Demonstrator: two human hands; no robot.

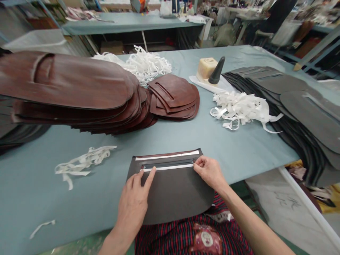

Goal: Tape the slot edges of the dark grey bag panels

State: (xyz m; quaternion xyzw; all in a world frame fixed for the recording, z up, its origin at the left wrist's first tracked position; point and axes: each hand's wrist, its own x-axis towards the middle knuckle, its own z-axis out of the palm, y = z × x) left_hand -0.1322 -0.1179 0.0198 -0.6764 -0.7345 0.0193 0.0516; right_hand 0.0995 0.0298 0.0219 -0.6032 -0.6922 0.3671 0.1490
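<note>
A dark grey leather piece (175,194) lies at the table's near edge and hangs over it toward my lap. Two white tape strips run across it, one along its far edge and a white strip (172,167) just below a long slot (167,164). Fingers spread, my left hand (135,198) rests on the piece with fingertips on the strip's left end. At the strip's right end, my right hand (208,170) is closed in a pinch. Whether the strip's tip is between those fingers is hidden.
Stacked brown leather pieces (87,81) stand at left, with smaller brown pieces (172,92) beside them. Grey pieces (305,102) overhang the table's right side. White tape piles (241,108) and a dark cone-shaped tool (217,71) by a pale block (206,67) lie beyond my hands.
</note>
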